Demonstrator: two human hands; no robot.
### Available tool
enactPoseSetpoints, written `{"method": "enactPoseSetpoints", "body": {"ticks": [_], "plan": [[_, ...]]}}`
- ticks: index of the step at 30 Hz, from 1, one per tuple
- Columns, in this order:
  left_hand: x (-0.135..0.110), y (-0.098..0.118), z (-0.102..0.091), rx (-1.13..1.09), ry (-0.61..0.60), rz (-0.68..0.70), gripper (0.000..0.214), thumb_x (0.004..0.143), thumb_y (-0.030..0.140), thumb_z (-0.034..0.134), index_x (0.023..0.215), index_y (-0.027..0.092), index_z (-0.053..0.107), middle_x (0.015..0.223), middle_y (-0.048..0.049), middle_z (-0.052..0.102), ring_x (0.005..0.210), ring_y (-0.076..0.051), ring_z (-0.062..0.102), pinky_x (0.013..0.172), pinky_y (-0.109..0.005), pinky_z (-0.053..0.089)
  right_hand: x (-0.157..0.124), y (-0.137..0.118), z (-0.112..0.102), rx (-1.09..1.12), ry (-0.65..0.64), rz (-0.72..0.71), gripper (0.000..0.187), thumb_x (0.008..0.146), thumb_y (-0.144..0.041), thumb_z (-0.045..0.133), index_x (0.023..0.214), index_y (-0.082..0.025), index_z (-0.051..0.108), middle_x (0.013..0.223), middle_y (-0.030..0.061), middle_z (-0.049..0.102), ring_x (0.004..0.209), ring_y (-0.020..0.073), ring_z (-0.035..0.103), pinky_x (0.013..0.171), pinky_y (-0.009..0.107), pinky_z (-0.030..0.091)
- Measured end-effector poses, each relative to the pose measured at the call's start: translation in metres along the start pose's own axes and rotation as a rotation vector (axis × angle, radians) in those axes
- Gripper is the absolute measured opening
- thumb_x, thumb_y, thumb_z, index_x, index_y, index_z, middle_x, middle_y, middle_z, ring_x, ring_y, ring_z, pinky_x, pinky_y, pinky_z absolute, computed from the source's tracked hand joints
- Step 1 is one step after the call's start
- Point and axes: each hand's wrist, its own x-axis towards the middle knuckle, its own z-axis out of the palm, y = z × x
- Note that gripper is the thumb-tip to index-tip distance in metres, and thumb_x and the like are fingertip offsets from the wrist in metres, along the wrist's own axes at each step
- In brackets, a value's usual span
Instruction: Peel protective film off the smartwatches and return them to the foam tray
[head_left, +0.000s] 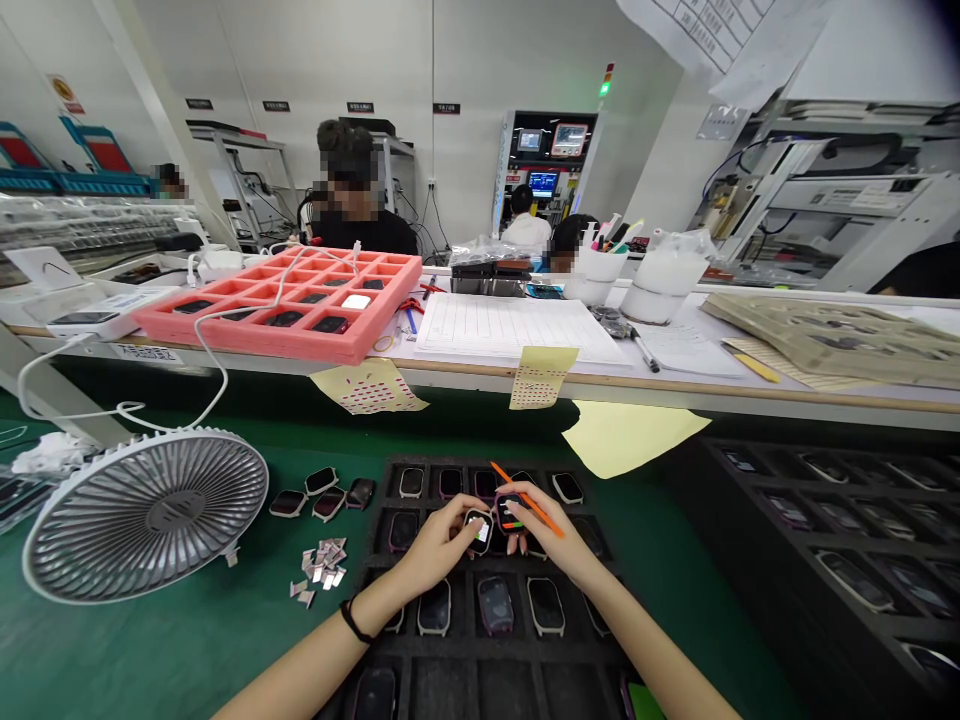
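My left hand (442, 538) is closed around a smartwatch body with a pale frame (478, 532), its screen lit. Right beside it, my right hand (536, 525) grips a second smartwatch with a dark purple frame (510, 513), which shows coloured patches on its screen. An orange stick, perhaps a pen (551, 523), also lies across the fingers of that hand. Both hands are above a black foam tray (457, 690) whose compartments hold several strapless watch bodies, such as a pale-framed one (546, 607). My palms hide part of the middle rows.
A grey fan (150, 515) stands at the left on the green mat (247, 640). Near it lie several watch bodies (328, 503) and small metallic pieces (322, 565). Another black tray (795, 600) is at the right. The shelf ahead carries a pink foam tray (352, 345) and papers (517, 325).
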Motion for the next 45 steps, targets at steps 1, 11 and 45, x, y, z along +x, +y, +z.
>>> {"method": "enactPoseSetpoints", "body": {"ticks": [1, 11, 45], "plan": [[0.0001, -0.0006, 0.0001, -0.004, 0.000, 0.001, 0.031, 0.088, 0.041, 0.047, 0.105, 0.016, 0.054, 0.087, -0.0029, 0.056, 0.068, -0.011, 0.049, 0.060, -0.021, 0.045, 0.0001, 0.0002, 0.0000, 0.000, 0.000, 0.001, 0.040, 0.086, -0.051, 0.052, 0.107, -0.017, 0.053, 0.087, 0.0038, 0.059, 0.051, 0.0119, 0.062, 0.044, 0.023, 0.045], [0.0000, -0.0002, 0.0008, -0.006, -0.001, -0.009, 0.034, 0.087, 0.044, 0.047, 0.105, 0.016, 0.054, 0.080, -0.0015, 0.053, 0.066, -0.011, 0.048, 0.059, -0.021, 0.045, 0.0001, -0.0020, 0.0005, -0.003, -0.004, 0.016, 0.040, 0.085, -0.052, 0.053, 0.107, -0.018, 0.053, 0.086, 0.0032, 0.059, 0.051, 0.0118, 0.062, 0.044, 0.023, 0.045], [-0.0009, -0.0036, -0.0001, 0.052, -0.031, -0.016, 0.035, 0.088, 0.045, 0.045, 0.104, 0.015, 0.054, 0.074, 0.0000, 0.050, 0.062, -0.011, 0.049, 0.057, -0.023, 0.048, -0.0005, -0.0027, -0.0001, -0.029, -0.013, 0.004, 0.039, 0.085, -0.051, 0.053, 0.106, -0.019, 0.053, 0.084, 0.0019, 0.057, 0.049, 0.0115, 0.062, 0.044, 0.023, 0.045]]}}
